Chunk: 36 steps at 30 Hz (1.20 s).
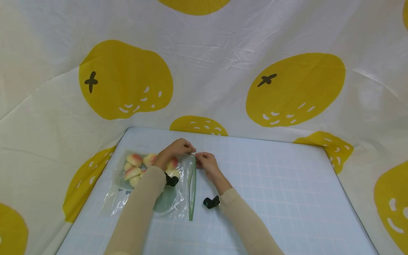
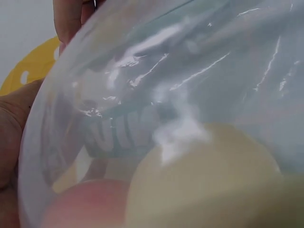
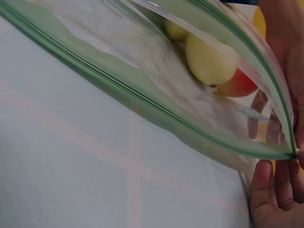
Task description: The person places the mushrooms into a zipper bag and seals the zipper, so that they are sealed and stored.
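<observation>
A clear zip bag [image 1: 181, 203] with a green zip strip [image 1: 192, 191] lies on the table, holding several yellow-and-red peach-like fruits [image 1: 134, 160]. Its mouth gapes in the right wrist view, where two fruits [image 3: 209, 59] show through. My left hand [image 1: 176, 150] reaches across the bag and pinches the far end of the strip. Right beside it, my right hand [image 1: 208, 164] pinches the same corner from the other side. In the left wrist view the bulging film [image 2: 190, 85] hides most of my fingers, and a pale fruit [image 2: 204, 175] sits close behind it.
A pale blue checked cloth [image 1: 271, 198] covers the table. White fabric with yellow fruit prints [image 1: 210, 71] hangs behind and at both sides. Black wrist cameras [image 1: 211, 202] sit on both forearms, over beige sleeves [image 1: 248, 223].
</observation>
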{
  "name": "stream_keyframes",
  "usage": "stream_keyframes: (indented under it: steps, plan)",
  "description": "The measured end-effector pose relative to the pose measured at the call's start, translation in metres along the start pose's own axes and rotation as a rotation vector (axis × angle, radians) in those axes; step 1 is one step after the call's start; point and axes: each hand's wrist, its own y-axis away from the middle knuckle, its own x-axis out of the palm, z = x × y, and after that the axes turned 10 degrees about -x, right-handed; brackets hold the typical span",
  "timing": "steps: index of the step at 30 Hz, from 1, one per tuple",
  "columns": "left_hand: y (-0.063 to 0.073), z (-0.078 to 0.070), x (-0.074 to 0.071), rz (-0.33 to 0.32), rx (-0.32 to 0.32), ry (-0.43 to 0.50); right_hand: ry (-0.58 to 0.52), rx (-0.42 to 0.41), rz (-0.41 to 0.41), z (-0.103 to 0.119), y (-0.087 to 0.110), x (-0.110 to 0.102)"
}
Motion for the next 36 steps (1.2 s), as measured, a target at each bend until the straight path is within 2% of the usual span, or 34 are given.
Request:
stream_keyframes:
  steps: [7, 19, 36]
  plan:
    - [0.0, 0.0, -0.001, 0.012, -0.015, 0.008, -0.007, -0.006, 0.007, -0.002, 0.003, 0.0]
    - [0.003, -0.002, -0.001, -0.009, -0.009, -0.003, 0.03, -0.029, 0.019, -0.002, 0.012, 0.0]
    - [0.006, -0.004, -0.003, -0.008, -0.001, 0.026, 0.104, -0.058, 0.088, -0.001, 0.023, -0.003]
